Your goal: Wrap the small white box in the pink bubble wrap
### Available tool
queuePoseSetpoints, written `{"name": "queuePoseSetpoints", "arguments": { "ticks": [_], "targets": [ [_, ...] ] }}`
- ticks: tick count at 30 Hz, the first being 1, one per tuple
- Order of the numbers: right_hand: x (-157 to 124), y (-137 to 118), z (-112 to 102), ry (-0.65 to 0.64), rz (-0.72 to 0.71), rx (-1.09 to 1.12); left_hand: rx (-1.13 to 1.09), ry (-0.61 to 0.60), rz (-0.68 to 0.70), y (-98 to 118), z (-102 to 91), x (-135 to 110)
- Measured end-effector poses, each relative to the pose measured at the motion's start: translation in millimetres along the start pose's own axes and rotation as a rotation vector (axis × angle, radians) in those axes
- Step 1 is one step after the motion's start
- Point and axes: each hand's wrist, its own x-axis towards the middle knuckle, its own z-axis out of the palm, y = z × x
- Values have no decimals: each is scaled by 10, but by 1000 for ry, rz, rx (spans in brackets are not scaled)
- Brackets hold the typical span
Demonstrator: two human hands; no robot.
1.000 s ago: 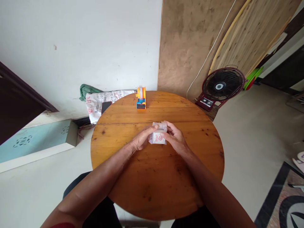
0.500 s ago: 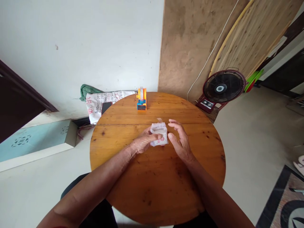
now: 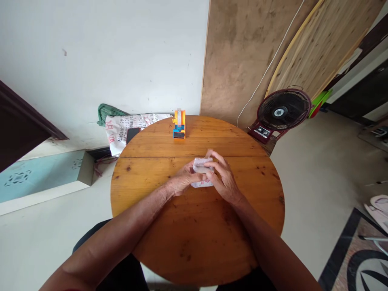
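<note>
A small whitish package [image 3: 201,169], seemingly in clear bubble wrap with red marks on its face, is held above the middle of the round table. My left hand [image 3: 183,179] grips it from the left, thumb across its front and fingers behind. From the right, my right hand [image 3: 222,178] has its thumb and some fingers pressed on the package's front and upper edge. Its topmost finger reaches over the far right corner. The fingers cover part of the package.
An orange and blue tape dispenser [image 3: 179,124] stands near the far edge of the wooden table [image 3: 194,234]. Behind the table lie a printed white sack [image 3: 113,137] and a green bag [image 3: 107,111]. A dark red fan [image 3: 279,115] stands beyond the right edge.
My right hand has moved left from beside the package onto it. The strip of tape that stuck up at its top edge no longer shows. My left hand keeps its grip.
</note>
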Motion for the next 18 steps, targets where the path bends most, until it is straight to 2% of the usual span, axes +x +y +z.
{"name": "queuePoseSetpoints", "arguments": {
  "ticks": [7,10,14,16,18],
  "targets": [
    [-18,18,75,5,38,30,-7,35,-26,13,-15,-5],
    [-27,-14,49,39,45,127,-20,47,-37,45,-16,-9],
    [-34,-23,-19,191,194,345,-19,13,-74,75,-22,-14],
    [-26,-10,-35,195,273,434,-19,-3,-90,81,-22,-19],
    [-11,-3,-40,144,315,478,-17,-22,-95,84,-17,-25]
  ]
}}
